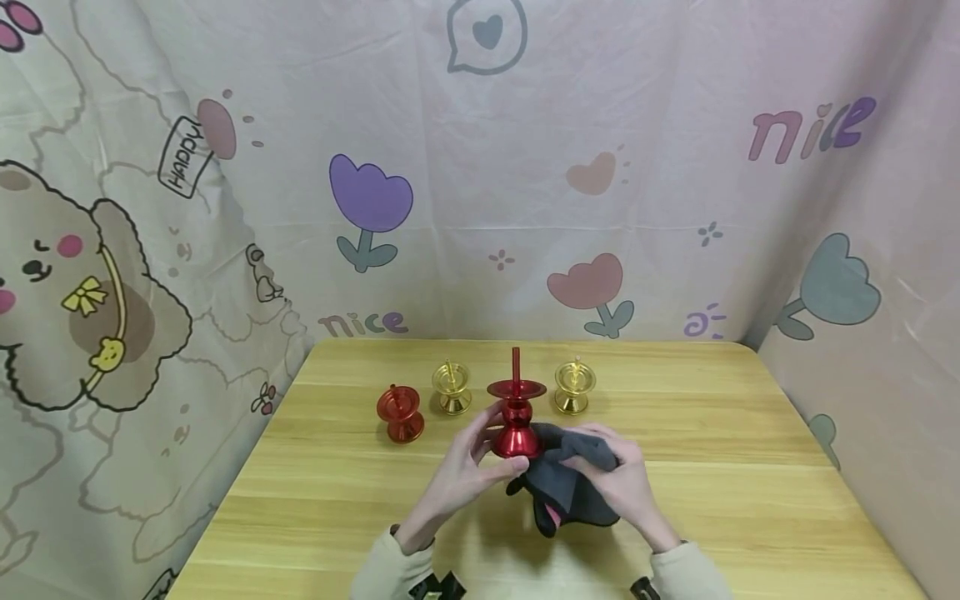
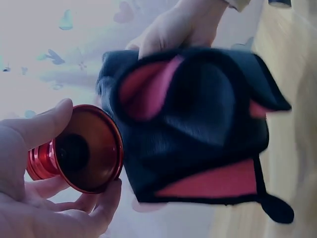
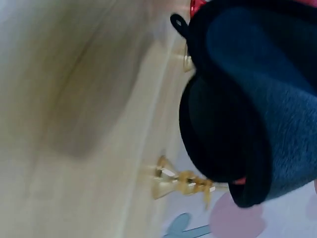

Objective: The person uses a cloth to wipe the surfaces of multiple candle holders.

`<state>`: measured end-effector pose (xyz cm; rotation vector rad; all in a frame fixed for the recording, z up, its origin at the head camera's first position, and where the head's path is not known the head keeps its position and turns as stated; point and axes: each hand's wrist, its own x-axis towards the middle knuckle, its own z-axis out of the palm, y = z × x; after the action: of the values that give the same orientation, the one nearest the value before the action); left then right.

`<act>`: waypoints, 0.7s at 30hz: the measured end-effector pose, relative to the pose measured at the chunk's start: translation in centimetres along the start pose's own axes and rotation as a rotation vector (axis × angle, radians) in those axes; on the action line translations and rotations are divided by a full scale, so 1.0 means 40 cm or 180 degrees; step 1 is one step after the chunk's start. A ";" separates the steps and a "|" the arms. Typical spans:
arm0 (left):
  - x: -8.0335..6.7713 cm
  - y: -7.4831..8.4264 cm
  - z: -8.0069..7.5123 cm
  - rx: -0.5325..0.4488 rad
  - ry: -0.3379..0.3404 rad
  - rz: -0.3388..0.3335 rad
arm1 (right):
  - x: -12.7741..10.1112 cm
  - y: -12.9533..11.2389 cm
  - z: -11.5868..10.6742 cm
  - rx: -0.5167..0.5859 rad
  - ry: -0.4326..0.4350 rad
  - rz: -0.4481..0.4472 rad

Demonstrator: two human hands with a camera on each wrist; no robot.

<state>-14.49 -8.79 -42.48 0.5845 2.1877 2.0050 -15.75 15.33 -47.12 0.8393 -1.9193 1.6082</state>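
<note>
Your left hand (image 1: 461, 475) grips the red metal candle holder with a tall spike (image 1: 516, 417) just above the wooden surface (image 1: 750, 467); your right hand (image 1: 622, 483) clutches the dark grey cloth with pink lining (image 1: 570, 487) against its base; a hard wipe could twist the holder loose onto the small red holder (image 1: 400, 414).

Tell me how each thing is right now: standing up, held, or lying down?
Tall red holder: upright, lifted, gripped at its base by the left hand.
Cloth: bunched, gripped by the right hand, beside the holder's base.
Small red holder: standing on the table, untouched.
Left gold holder: standing, untouched.
Right gold holder: standing, untouched.
</note>
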 end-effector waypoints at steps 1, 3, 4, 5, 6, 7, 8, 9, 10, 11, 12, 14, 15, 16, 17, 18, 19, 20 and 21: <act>0.008 -0.006 -0.002 0.0015 0.0015 -0.0026 | -0.004 0.003 -0.009 -0.0006 0.0054 0.0214; 0.026 -0.021 -0.006 0.0052 0.0060 -0.0062 | -0.010 0.011 -0.026 -0.0008 0.0134 0.0597; 0.036 -0.030 -0.010 0.0088 0.0075 -0.0059 | -0.011 0.014 -0.035 -0.0002 0.0166 0.0781; 0.046 -0.039 -0.012 0.0130 0.0099 -0.0063 | -0.013 0.017 -0.044 0.0034 0.0192 0.0963; 0.057 -0.049 -0.015 0.0149 0.0129 -0.0072 | -0.014 0.019 -0.052 0.0089 0.0201 0.1135; 0.069 -0.060 -0.018 0.0180 0.0160 -0.0064 | -0.014 0.021 -0.060 0.0179 0.0200 0.1286; 0.082 -0.071 -0.020 0.0209 0.0187 -0.0058 | -0.014 0.023 -0.068 0.0302 0.0195 0.1422; 0.094 -0.084 -0.023 0.0254 0.0221 -0.0056 | -0.015 0.023 -0.076 0.0460 0.0182 0.1544; 0.106 -0.097 -0.025 0.0306 0.0246 -0.0039 | -0.015 0.024 -0.082 0.0607 0.0163 0.1646; 0.119 -0.110 -0.026 0.0354 0.0284 -0.0039 | -0.015 0.024 -0.089 0.0746 0.0134 0.1724; 0.131 -0.123 -0.028 0.0380 0.0313 -0.0041 | -0.015 0.024 -0.094 0.0850 0.0107 0.1789; 0.155 -0.149 -0.029 0.0467 0.0353 -0.0011 | -0.013 0.022 -0.102 0.0921 0.0064 0.1897; 0.166 -0.161 -0.029 0.0505 0.0373 -0.0011 | -0.011 0.020 -0.105 0.0868 0.0031 0.1938; 0.177 -0.172 -0.028 0.0538 0.0388 0.0003 | -0.010 0.019 -0.107 0.0749 0.0005 0.1970; 0.187 -0.184 -0.027 0.0571 0.0401 0.0018 | -0.008 0.016 -0.108 0.0612 -0.0019 0.1997; 0.197 -0.194 -0.025 0.0600 0.0414 0.0030 | -0.008 0.014 -0.108 0.0457 -0.0047 0.2017; 0.207 -0.204 -0.023 0.0661 0.0444 0.0027 | -0.007 0.011 -0.109 0.0294 -0.0086 0.2025; 0.217 -0.215 -0.021 0.0721 0.0483 0.0007 | -0.006 0.008 -0.109 0.0149 -0.0122 0.2024; 0.226 -0.225 -0.019 0.0795 0.0532 -0.0014 | -0.005 0.006 -0.109 0.0042 -0.0154 0.2018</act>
<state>-24.88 -6.72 -49.63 0.4514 2.5588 1.8528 -15.84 19.68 -46.64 0.2729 -2.3604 1.9539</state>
